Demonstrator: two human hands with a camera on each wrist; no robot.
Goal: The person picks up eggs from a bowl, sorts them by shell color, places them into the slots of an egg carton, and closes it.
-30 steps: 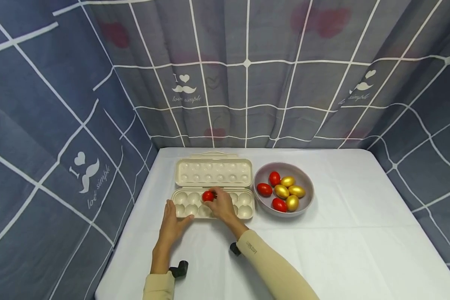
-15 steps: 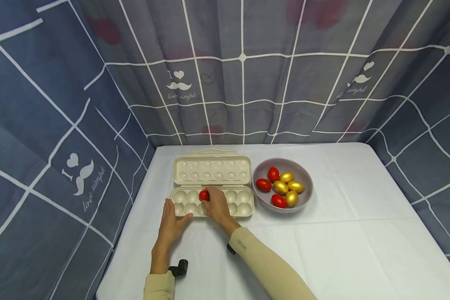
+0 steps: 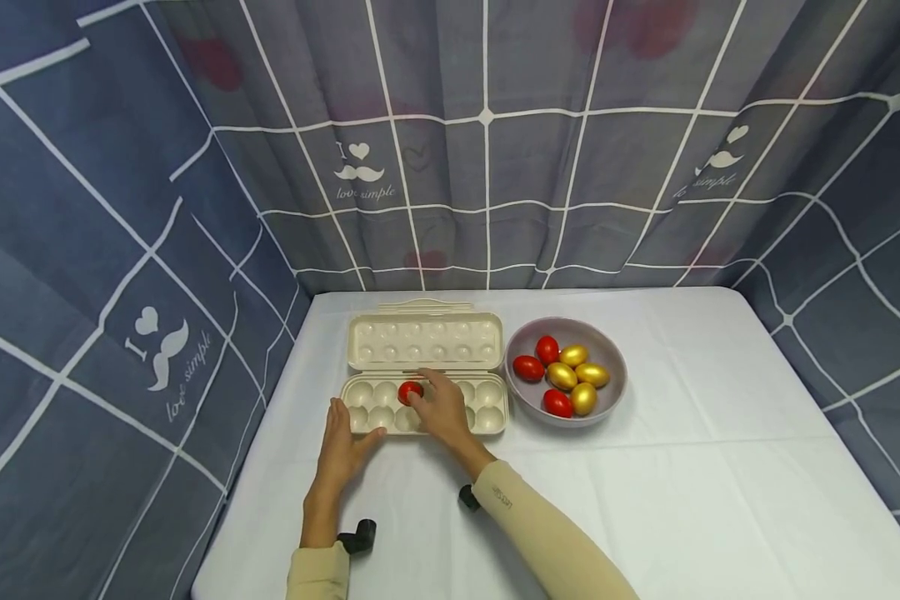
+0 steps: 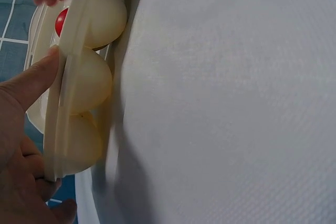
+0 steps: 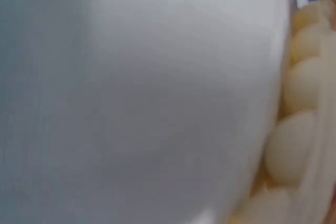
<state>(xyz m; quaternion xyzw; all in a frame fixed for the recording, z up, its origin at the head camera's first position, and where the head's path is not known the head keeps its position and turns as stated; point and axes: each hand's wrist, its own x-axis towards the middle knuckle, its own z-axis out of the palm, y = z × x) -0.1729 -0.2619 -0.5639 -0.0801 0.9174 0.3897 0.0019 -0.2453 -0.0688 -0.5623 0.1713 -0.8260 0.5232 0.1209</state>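
The right hand (image 3: 444, 414), seemingly released, spreads over the red egg (image 3: 408, 389) in the egg carton's (image 3: 384, 405) back row; the left hand (image 3: 339, 452), unclenched, steadies one end; the egg, likely light and slippery, suits a side pinch

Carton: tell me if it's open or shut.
Open: its lid lies folded back behind the tray, whose hollows show.

The egg carton (image 3: 424, 342) is cream, the bowl (image 3: 606, 400) mauve, the eggs (image 3: 562, 376) red or gold, the curtain (image 3: 450, 167) grey-blue with white gridlines.
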